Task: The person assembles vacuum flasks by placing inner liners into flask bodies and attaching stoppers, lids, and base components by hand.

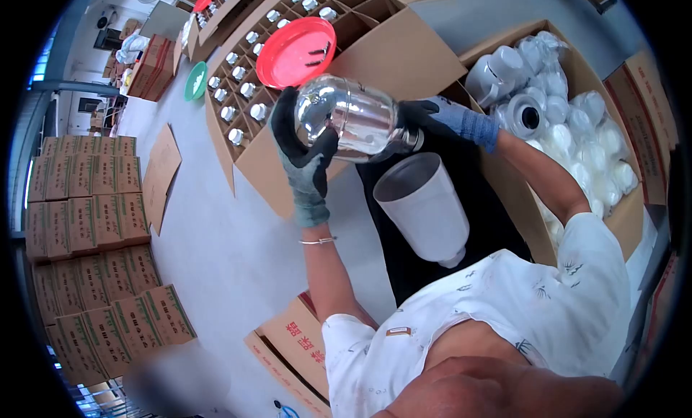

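A silvered glass flask liner [355, 119] lies sideways between my two gloved hands. My left hand [304, 155] is wrapped round its rounded end, thumb on the near side. At the narrow neck end, my right hand [450, 122] grips the liner, with its fingers partly hidden. Just below, a light grey flask shell [425, 209] rests on the dark cloth [497, 216] over my lap, its wide mouth facing up toward the liner and its narrow end toward my body.
A divided carton [339, 64] with several white-capped items stands ahead, a red tray [292, 54] on top. At right, an open carton [569, 39] holds wrapped white parts [569, 140]. Stacked boxes [86, 223] line the left; a green bowl [195, 81] sits farther off.
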`<action>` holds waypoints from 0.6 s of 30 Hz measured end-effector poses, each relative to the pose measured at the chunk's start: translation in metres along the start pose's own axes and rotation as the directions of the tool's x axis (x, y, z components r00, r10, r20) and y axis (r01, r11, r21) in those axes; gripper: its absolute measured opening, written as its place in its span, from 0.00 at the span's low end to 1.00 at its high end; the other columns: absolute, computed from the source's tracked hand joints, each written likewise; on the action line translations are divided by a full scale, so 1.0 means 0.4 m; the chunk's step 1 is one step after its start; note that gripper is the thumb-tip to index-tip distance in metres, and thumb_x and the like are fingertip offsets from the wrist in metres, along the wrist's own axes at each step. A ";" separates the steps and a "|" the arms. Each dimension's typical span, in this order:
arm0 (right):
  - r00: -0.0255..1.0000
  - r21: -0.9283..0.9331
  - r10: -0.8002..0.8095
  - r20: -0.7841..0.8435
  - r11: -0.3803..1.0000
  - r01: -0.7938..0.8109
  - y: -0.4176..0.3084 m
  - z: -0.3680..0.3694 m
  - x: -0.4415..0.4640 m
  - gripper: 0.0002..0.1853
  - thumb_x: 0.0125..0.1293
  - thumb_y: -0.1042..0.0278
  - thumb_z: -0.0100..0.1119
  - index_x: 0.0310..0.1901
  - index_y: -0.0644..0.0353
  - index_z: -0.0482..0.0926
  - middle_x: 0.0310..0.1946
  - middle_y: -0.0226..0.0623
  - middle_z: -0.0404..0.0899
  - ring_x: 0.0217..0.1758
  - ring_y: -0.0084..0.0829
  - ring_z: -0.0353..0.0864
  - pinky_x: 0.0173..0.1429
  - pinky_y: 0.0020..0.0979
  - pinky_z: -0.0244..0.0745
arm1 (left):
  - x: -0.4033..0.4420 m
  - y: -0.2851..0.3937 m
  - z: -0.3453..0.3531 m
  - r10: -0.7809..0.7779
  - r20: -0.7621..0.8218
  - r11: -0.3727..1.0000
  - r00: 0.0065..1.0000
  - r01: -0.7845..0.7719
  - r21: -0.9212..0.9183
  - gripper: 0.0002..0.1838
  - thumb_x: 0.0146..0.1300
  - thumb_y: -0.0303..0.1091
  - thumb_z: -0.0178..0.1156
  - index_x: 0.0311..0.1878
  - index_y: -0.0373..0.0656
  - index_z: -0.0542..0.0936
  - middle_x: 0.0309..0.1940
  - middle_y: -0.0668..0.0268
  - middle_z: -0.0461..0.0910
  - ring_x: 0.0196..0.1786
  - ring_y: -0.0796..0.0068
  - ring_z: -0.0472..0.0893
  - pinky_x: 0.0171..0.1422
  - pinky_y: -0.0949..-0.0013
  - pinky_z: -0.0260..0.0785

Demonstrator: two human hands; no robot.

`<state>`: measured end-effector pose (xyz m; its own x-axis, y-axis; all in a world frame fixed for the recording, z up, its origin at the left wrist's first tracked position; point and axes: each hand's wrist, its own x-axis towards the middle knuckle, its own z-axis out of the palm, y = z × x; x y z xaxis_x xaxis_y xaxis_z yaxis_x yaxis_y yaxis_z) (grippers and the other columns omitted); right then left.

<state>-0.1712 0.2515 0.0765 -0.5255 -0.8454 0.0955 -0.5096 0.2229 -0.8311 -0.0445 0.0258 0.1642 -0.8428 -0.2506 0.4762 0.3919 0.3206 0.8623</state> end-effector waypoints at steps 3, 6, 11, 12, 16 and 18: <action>0.988 0.129 0.066 -0.137 0.990 -0.048 -0.033 -0.006 -0.070 0.18 0.71 0.58 0.53 0.53 0.64 0.75 0.44 0.43 0.79 0.47 0.33 0.79 0.57 0.32 0.73 | -0.074 -0.019 -0.012 -0.170 0.107 0.985 0.980 0.170 0.006 0.37 0.59 0.37 0.64 0.69 0.37 0.63 0.69 0.57 0.64 0.70 0.64 0.64 0.74 0.61 0.55; 0.981 0.336 -0.036 -0.191 0.936 0.100 -0.042 0.018 -0.226 0.25 0.63 0.62 0.63 0.59 0.63 0.72 0.54 0.43 0.75 0.56 0.39 0.74 0.63 0.35 0.68 | -0.212 -0.025 -0.038 -0.301 0.090 0.947 0.949 0.287 0.143 0.35 0.60 0.39 0.63 0.68 0.36 0.65 0.67 0.55 0.66 0.70 0.62 0.64 0.74 0.61 0.53; 0.996 0.133 0.065 0.056 0.989 -0.072 -0.132 0.167 -0.513 0.38 0.57 0.56 0.67 0.67 0.58 0.64 0.70 0.54 0.54 0.76 0.51 0.50 0.76 0.45 0.50 | -0.517 -0.074 -0.065 -0.598 0.115 0.701 0.794 0.587 -0.406 0.27 0.68 0.47 0.56 0.62 0.37 0.70 0.56 0.59 0.75 0.60 0.67 0.73 0.66 0.64 0.65; 0.999 0.281 -0.053 -0.001 0.958 0.051 -0.131 0.198 -0.497 0.39 0.56 0.54 0.67 0.67 0.59 0.64 0.70 0.54 0.54 0.76 0.50 0.50 0.76 0.46 0.49 | -0.576 -0.086 -0.051 -0.604 -0.025 0.787 0.796 0.591 -0.178 0.26 0.64 0.43 0.60 0.61 0.37 0.71 0.55 0.58 0.76 0.59 0.66 0.76 0.64 0.63 0.67; 0.978 0.358 -0.139 -0.159 0.915 0.188 -0.200 0.200 -0.292 0.44 0.54 0.49 0.68 0.68 0.62 0.62 0.66 0.53 0.61 0.73 0.48 0.56 0.74 0.47 0.51 | -0.605 -0.027 -0.036 -0.389 -0.127 0.862 0.912 0.410 0.300 0.31 0.57 0.34 0.67 0.63 0.37 0.68 0.59 0.56 0.74 0.63 0.63 0.73 0.67 0.60 0.64; 0.917 0.224 -0.344 -0.200 0.895 0.385 -0.214 0.153 -0.172 0.47 0.50 0.47 0.71 0.68 0.62 0.61 0.62 0.51 0.66 0.68 0.49 0.61 0.72 0.45 0.55 | -0.621 -0.075 -0.093 -0.388 0.000 0.815 0.921 0.344 0.467 0.36 0.53 0.30 0.71 0.65 0.39 0.67 0.60 0.56 0.73 0.62 0.63 0.73 0.66 0.59 0.65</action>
<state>-0.0498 0.2608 0.1077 -0.4426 -0.7553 0.4833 -0.5061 -0.2345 -0.8300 0.1667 0.0444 0.0267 -0.9289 -0.3556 0.1039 -0.1424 0.6016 0.7860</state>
